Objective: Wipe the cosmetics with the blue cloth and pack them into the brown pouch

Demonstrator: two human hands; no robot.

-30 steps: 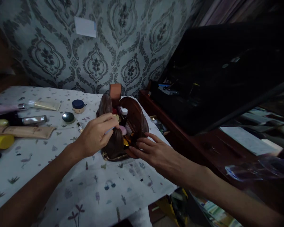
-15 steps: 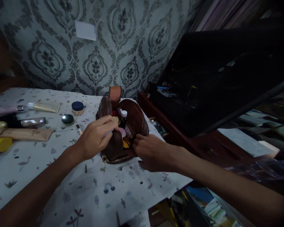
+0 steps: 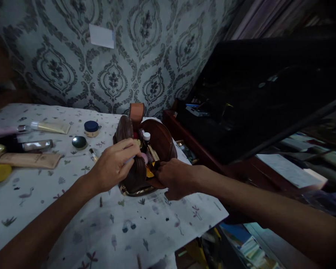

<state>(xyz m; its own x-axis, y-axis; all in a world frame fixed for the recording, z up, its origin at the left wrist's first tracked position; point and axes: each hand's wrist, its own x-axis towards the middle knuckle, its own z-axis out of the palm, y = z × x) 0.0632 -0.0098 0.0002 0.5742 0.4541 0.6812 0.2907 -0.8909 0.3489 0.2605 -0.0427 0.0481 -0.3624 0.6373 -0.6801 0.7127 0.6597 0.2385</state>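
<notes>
Brown zip bag stood open on the white printed tablecloth, near the back right of the table, tan strap sticking up at its rear. Left hand was at the bag's left rim, fingers curled over the edge and pinched on it. Right hand was at the near right rim, fingers bent into the opening; tips hidden, so couldn't tell whether it grasped anything.

Inside the bag: dark bottle with white cap standing upright, pink round item close to the left fingertips, yellow-orange item low down by the right fingers. Other contents too dark to name.

Left of the bag, on the cloth: blue-lidded jar, dark green round compact just in front of it, small slim tube near the left hand. Further left, a loose group: pale yellow tube, silvery tube, long beige tube, yellow cylinder, some cut off by the frame.

Behind: damask wallpaper, white paper on it. Right: large black panel tilted above a dark red surface, paper sheet beside it.
</notes>
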